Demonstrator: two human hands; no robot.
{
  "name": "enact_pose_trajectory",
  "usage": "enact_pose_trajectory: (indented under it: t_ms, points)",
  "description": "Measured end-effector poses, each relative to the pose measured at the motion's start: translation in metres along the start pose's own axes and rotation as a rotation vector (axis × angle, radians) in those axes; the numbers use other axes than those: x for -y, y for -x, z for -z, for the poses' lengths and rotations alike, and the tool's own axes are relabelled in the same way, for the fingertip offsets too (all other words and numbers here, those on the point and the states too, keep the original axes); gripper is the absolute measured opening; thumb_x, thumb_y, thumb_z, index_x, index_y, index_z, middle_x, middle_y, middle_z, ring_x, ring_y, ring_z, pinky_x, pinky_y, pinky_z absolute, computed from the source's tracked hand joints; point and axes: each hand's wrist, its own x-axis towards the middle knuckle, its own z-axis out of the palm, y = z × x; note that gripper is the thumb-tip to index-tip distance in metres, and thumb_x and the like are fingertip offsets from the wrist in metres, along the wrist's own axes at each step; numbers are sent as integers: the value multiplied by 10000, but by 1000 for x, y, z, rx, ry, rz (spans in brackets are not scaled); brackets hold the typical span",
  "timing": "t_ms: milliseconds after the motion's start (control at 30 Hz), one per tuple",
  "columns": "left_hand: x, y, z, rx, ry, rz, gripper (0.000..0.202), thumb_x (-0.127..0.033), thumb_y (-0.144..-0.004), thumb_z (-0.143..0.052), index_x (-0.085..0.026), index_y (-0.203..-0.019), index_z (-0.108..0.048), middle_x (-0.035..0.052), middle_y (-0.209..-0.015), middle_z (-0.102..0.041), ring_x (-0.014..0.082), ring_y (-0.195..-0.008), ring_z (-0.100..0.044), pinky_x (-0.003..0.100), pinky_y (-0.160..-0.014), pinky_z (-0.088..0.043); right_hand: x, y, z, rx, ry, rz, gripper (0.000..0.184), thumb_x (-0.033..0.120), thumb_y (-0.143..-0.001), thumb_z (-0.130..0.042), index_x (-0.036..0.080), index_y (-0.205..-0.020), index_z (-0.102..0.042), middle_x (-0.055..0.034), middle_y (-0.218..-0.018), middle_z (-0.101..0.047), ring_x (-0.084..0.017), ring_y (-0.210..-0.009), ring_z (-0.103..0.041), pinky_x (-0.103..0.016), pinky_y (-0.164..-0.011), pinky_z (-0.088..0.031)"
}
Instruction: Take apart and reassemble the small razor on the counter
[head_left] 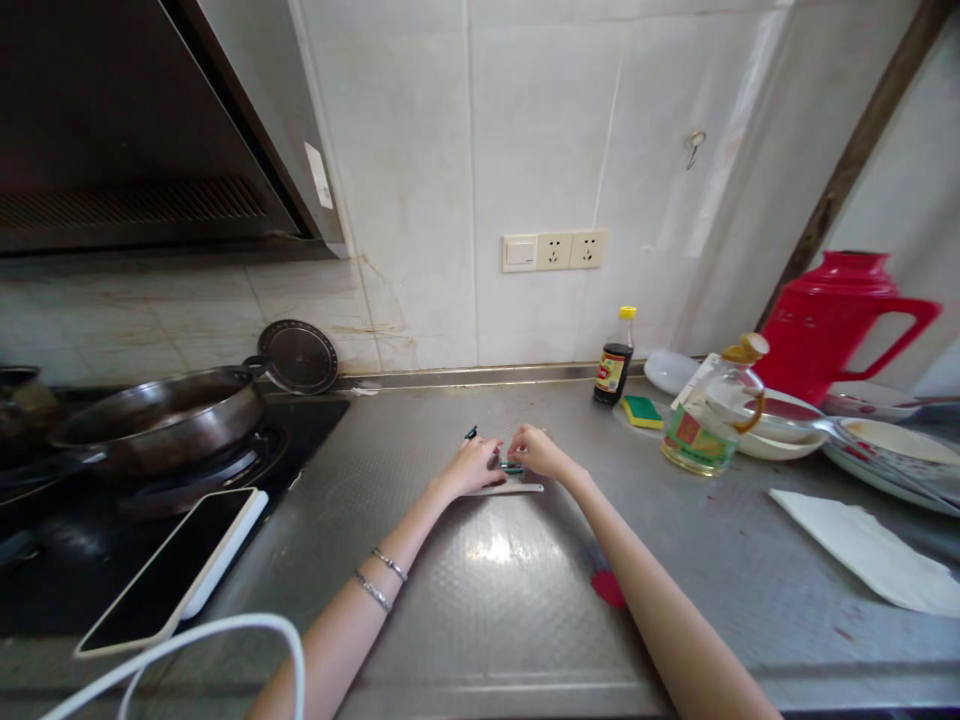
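Both hands meet at the middle of the steel counter [495, 600]. My left hand [472, 466] and my right hand [534, 452] have curled fingers closed round a small dark object [511, 466] between them; I cannot make out what it is. A thin flat pale strip [504, 489] lies on the counter just below the hands. A small dark tip [471, 433] sticks out behind my left hand. Two bracelets [381, 577] circle my left wrist.
A pan [161, 410] sits on the stove at left, a phone [176, 568] and white cable [225, 630] near the front. At right stand a sauce bottle [615, 367], sponge [643, 411], oil bottle [709, 420], bowls [780, 425], red jug [832, 320] and white cloth [862, 550].
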Motion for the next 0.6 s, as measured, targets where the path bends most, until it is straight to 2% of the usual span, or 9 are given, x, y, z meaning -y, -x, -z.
enact_pose_trajectory:
  t_ms: [233,600]
  points:
    - [5,1,-4,-7,4,19,595,-424,-702,-650,-188,-1224,-489,102,-1145,-580,247,-1096,-505,341,-922,-385,-5,0,5,-22,-9,-16,176,215,-735,-574,131,-776,-724,-82,-843,-630,-142,-738,-556,-224,-704,-399]
    - [5,1,-5,-10,-9,14,567,-414,-701,-652,-179,-1198,-511,97,-1118,-596,242,-1051,-527,336,-903,-399,-5,0,5,67,-3,30,152,172,-696,-602,168,-754,-742,-68,-829,-670,-163,-793,-584,-228,-738,-405]
